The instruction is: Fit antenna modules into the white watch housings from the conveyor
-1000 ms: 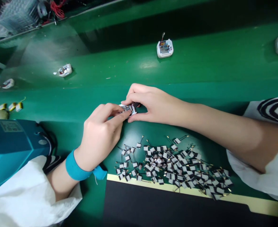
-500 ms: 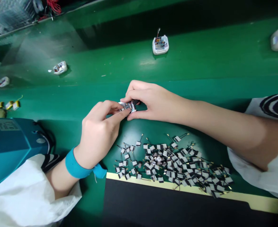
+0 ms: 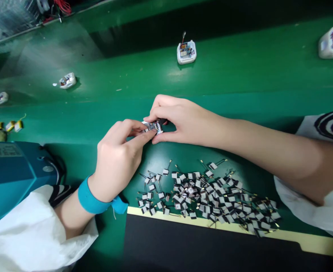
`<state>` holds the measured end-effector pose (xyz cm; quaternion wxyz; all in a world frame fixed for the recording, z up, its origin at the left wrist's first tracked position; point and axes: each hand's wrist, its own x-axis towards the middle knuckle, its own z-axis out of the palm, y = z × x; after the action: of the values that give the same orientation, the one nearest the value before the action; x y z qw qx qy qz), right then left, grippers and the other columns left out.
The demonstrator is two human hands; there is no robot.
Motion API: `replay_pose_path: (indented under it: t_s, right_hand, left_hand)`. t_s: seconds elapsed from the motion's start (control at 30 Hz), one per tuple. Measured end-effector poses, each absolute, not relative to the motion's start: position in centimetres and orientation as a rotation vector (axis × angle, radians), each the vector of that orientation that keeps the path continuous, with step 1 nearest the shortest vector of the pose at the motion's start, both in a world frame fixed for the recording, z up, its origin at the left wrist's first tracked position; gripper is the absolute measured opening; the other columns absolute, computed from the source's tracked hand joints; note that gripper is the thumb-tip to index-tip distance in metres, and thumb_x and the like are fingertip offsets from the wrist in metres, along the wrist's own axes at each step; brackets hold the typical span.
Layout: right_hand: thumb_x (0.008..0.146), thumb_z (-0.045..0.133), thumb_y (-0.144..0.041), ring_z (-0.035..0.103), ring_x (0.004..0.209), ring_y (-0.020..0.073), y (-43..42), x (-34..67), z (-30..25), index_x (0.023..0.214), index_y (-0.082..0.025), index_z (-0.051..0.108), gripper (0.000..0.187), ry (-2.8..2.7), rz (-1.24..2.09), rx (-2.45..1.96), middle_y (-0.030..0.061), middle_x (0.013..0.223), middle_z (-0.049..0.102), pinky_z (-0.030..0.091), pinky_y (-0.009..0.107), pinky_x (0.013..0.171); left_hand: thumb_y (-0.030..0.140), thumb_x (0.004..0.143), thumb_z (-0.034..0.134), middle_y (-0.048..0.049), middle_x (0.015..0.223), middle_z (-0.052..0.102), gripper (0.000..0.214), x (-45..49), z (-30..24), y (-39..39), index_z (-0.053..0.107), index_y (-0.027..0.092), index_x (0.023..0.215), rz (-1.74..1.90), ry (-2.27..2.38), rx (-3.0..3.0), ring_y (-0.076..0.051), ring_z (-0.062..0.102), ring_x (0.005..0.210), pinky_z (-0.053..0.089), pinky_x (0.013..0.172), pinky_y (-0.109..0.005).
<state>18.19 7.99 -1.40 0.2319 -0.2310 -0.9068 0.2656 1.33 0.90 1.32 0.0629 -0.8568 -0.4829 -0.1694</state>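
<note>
- Head view: two bare hands meet over a green desk [image 3: 240, 94], both closed on one small silvery board [image 3: 152, 127] held just above the surface at mid-frame.
- The left hand [image 3: 115, 162] comes up from the lower left. Its grip is pressed together, with thumb and forefinger pinching the board's left end.
- The right hand [image 3: 183, 121] reaches in from the right. Its grip is also closed, with the forefinger on top and the thumb beneath the board's right end, where a dark piece shows under the fingertip. What that piece is cannot be told.
- The board's long axis runs left to right from one grip to the other. Neither hand is nearer, since each holds an end and the fingertips almost touch across it.
- A blue strap [image 3: 91, 198] circles the left wrist above a white sleeve.
- A pile [image 3: 208, 196] of small grey tabs with thin leads lies near both hands on the side towards the person, and it spills onto the pale edge of a black mat [image 3: 197, 245].
- A blue box [image 3: 10, 170] stands by the left forearm.
- Open white units [image 3: 186, 52] sit well apart on the far side of the desk.
</note>
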Motion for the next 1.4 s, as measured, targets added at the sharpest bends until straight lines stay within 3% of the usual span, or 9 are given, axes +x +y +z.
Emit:
replay_pose_path:
  t_s: [0.53, 0.67, 0.77, 0.93, 1.1, 1.4]
  right_hand:
    - [0.078, 0.052, -0.038, 0.046, 0.082, 0.0131, 8.0, 18.4, -1.3, 0.095, -0.012, 0.051, 0.031, -2.498, 0.689, -0.572, 0.0038, 0.092, 0.046, 0.040, 0.028, 0.069]
    - [0.088, 0.034, -0.031, 0.046, 0.089, 0.0123, 8.0, 18.8, -0.7, 0.098, -0.014, 0.049, 0.024, -2.479, 0.679, -0.557, 0.0036, 0.096, 0.047, 0.040, 0.029, 0.077]
    - [0.091, 0.023, -0.026, 0.044, 0.096, 0.0126, 7.9, 19.2, -0.3, 0.100, -0.015, 0.048, 0.029, -2.485, 0.633, -0.604, 0.0033, 0.101, 0.046, 0.037, 0.032, 0.084]
    - [0.087, 0.036, -0.033, 0.044, 0.099, 0.0190, 7.4, 19.9, -0.1, 0.103, -0.014, 0.052, 0.030, -2.522, 0.372, -0.822, 0.0058, 0.102, 0.047, 0.037, 0.036, 0.082]
    - [0.084, 0.045, -0.030, 0.054, 0.079, 0.0136, 6.6, 20.3, 0.2, 0.098, -0.015, 0.056, 0.023, -2.461, 0.325, -0.897, 0.0025, 0.085, 0.057, 0.042, 0.027, 0.067]
    - [0.083, 0.047, -0.031, 0.057, 0.072, 0.0092, 5.7, 19.3, 0.5, 0.084, -0.017, 0.062, 0.020, -2.162, 0.483, -0.843, -0.0010, 0.079, 0.063, 0.044, 0.022, 0.064]
  left_hand:
    - [0.018, 0.085, 0.040, -0.0032, 0.088, 0.058, 0.022, 1.3, 1.7, 1.1, 0.061, 0.024, 0.083, -0.394, -1.395, -2.599, -0.017, 0.054, 0.082, 0.048, 0.068, -0.032]
    - [0.017, 0.084, 0.042, -0.0054, 0.090, 0.058, 0.020, 1.2, 1.6, 1.3, 0.061, 0.021, 0.084, -0.454, -1.328, -2.642, -0.020, 0.055, 0.089, 0.049, 0.072, -0.034]
    - [0.017, 0.085, 0.040, -0.0044, 0.092, 0.057, 0.021, 1.2, 1.5, 1.3, 0.060, 0.023, 0.089, -0.471, -1.366, -2.666, -0.020, 0.055, 0.095, 0.049, 0.076, -0.034]
    - [0.020, 0.086, 0.039, -0.0045, 0.091, 0.058, 0.022, 1.2, 1.5, 1.2, 0.060, 0.023, 0.090, -0.412, -1.412, -2.658, -0.019, 0.057, 0.088, 0.050, 0.070, -0.032]
    - [0.022, 0.087, 0.038, -0.0031, 0.089, 0.058, 0.023, 1.2, 1.4, 1.3, 0.061, 0.023, 0.091, -0.426, -1.451, -2.658, -0.017, 0.057, 0.085, 0.048, 0.068, -0.029]
    - [0.026, 0.088, 0.035, -0.0038, 0.088, 0.057, 0.027, 1.2, 1.3, 1.2, 0.062, 0.024, 0.090, -0.448, -1.541, -2.670, -0.017, 0.055, 0.083, 0.046, 0.069, -0.029]
